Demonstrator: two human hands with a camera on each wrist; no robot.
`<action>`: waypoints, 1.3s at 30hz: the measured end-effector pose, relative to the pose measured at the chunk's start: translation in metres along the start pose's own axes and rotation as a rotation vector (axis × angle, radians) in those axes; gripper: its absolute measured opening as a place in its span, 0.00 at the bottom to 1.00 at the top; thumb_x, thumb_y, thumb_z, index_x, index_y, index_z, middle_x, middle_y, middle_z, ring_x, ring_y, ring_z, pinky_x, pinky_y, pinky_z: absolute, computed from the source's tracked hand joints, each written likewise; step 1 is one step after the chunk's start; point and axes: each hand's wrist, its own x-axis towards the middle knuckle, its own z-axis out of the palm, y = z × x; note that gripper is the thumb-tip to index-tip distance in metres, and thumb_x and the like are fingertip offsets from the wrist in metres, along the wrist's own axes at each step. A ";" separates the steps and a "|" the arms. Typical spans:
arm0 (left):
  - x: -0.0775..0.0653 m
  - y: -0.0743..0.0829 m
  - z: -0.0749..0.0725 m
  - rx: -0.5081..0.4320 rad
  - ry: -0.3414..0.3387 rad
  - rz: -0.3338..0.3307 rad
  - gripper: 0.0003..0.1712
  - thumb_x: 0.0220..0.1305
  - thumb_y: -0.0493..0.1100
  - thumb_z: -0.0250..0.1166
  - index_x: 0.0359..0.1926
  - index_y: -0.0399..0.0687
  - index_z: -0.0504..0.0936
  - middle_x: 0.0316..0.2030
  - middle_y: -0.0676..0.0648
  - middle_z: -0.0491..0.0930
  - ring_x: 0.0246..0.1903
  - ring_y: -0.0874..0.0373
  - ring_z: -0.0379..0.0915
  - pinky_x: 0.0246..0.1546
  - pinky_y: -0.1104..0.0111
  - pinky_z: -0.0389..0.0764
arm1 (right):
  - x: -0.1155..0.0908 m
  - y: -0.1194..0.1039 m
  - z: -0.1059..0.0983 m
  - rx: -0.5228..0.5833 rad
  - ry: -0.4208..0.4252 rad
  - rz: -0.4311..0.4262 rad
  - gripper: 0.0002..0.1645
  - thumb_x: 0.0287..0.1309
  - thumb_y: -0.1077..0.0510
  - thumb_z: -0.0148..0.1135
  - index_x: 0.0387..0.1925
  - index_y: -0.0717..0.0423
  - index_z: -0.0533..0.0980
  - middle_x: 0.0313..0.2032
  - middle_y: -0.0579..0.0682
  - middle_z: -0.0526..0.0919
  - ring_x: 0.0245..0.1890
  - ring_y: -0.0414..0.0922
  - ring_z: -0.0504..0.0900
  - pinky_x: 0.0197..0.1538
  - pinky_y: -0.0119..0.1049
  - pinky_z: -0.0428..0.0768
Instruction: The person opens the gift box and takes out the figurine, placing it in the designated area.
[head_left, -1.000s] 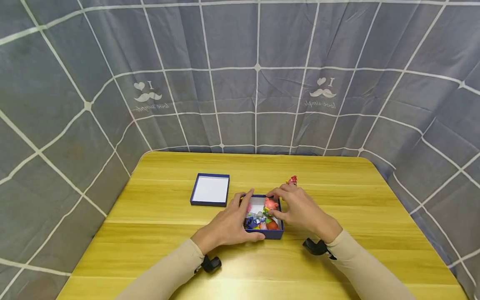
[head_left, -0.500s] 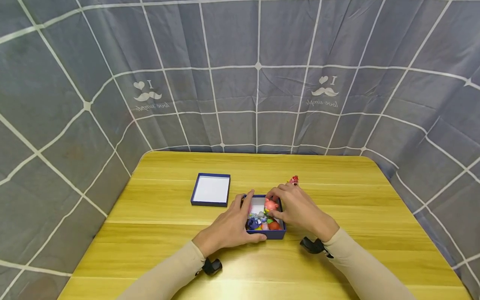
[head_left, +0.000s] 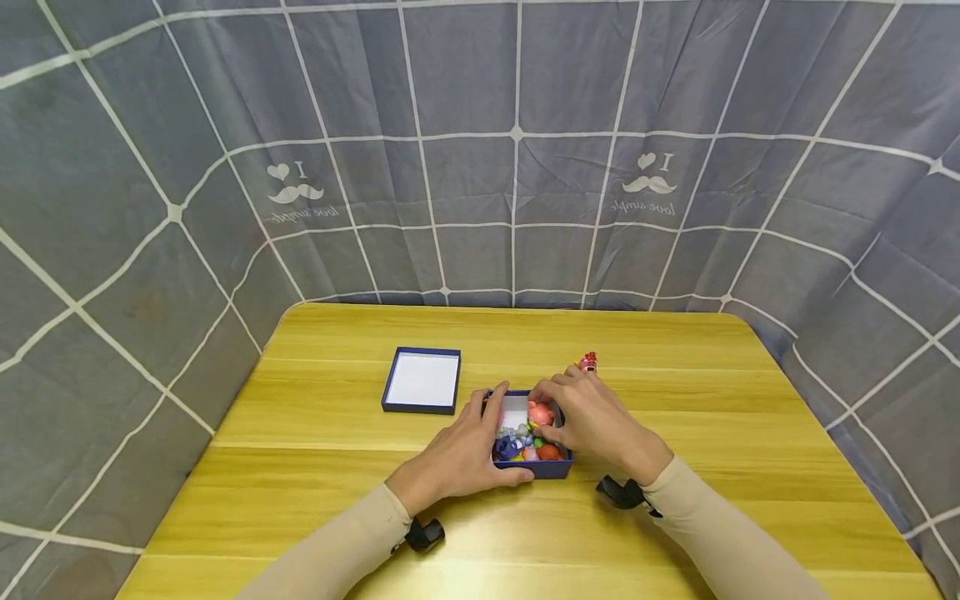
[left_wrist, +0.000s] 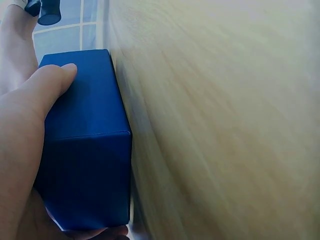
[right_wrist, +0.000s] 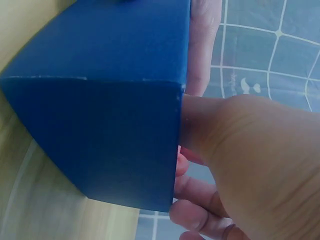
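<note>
Filling is looking far along: many small toys (head_left: 508, 448) are lying in the box (head_left: 551, 469). The right hand (head_left: 600, 421) is pinching the pink toy (head_left: 541, 413) at its far right; I cannot tell if that toy is touching the bottom. The left hand (head_left: 468, 454) is gripping the box, thumb in front. The red toy (head_left: 588, 361) is still sitting outside, and the lid (head_left: 422, 379) is lying off.

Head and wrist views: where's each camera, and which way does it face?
Head: on the head, facing forward and down at the table; shows left hand, right hand and both sleeves.
Left wrist: on that wrist, facing the blue box; shows left hand, part of right hand.
Right wrist: on that wrist, facing box and curtain; shows right hand, part of left hand.
Both wrist views share the box.
</note>
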 end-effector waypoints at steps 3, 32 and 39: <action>0.001 0.000 0.000 -0.001 0.004 -0.001 0.80 0.64 0.83 0.77 0.97 0.51 0.46 0.84 0.31 0.64 0.71 0.41 0.80 0.61 0.43 0.93 | -0.001 0.000 0.000 0.012 -0.001 0.009 0.25 0.56 0.52 0.95 0.52 0.50 0.92 0.47 0.49 0.96 0.46 0.49 0.86 0.54 0.52 0.89; 0.000 -0.001 0.000 0.009 0.004 0.034 0.80 0.65 0.81 0.78 0.97 0.46 0.46 0.82 0.29 0.66 0.67 0.43 0.82 0.60 0.45 0.93 | -0.006 0.013 -0.029 0.247 0.096 0.107 0.25 0.62 0.63 0.83 0.61 0.60 0.88 0.54 0.54 0.95 0.49 0.49 0.94 0.54 0.52 0.95; 0.001 -0.002 0.000 0.009 0.005 0.037 0.80 0.65 0.81 0.79 0.97 0.45 0.46 0.80 0.30 0.68 0.65 0.45 0.82 0.56 0.47 0.94 | -0.007 0.022 -0.037 0.257 0.118 0.125 0.24 0.62 0.63 0.83 0.60 0.59 0.89 0.52 0.52 0.96 0.46 0.47 0.93 0.52 0.50 0.95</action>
